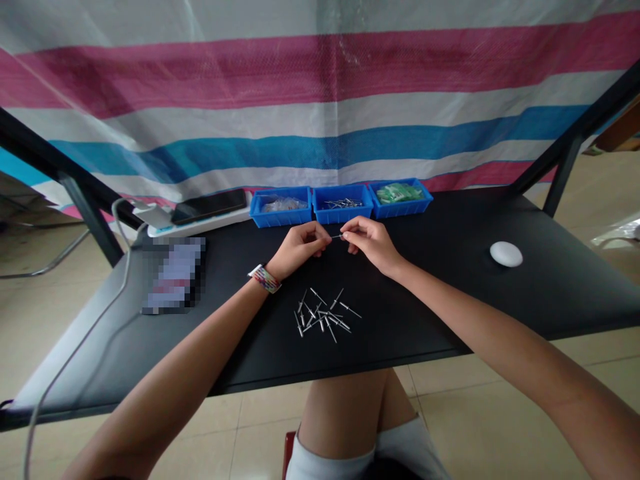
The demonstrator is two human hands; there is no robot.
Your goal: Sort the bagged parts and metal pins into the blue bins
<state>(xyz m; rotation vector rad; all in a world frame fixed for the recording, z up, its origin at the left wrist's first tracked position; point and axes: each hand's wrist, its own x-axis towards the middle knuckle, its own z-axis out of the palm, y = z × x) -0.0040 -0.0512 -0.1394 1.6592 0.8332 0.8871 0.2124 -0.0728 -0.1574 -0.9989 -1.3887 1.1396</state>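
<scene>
Between my two hands, just in front of the blue bins, is a thin metal pop rivet [337, 237]. My left hand [301, 247] pinches one end with thumb and forefinger; a patterned band circles that wrist. At the other end, my right hand [369, 241] closes its fingertips on the rivet. Nearer the table's front edge lies a loose pile of several similar rivets [323, 317]. The middle blue bin [343, 214] behind my hands holds more slim metal pieces.
On the black table [410, 320], a left bin [281, 217] holds clear plastic pieces and a right bin [403, 209] green packets. A phone [210, 206] rests on a white power strip [200, 224]. A blurred object [175, 275] lies left, a cable [123, 280] beside it, a white puck [506, 254] right.
</scene>
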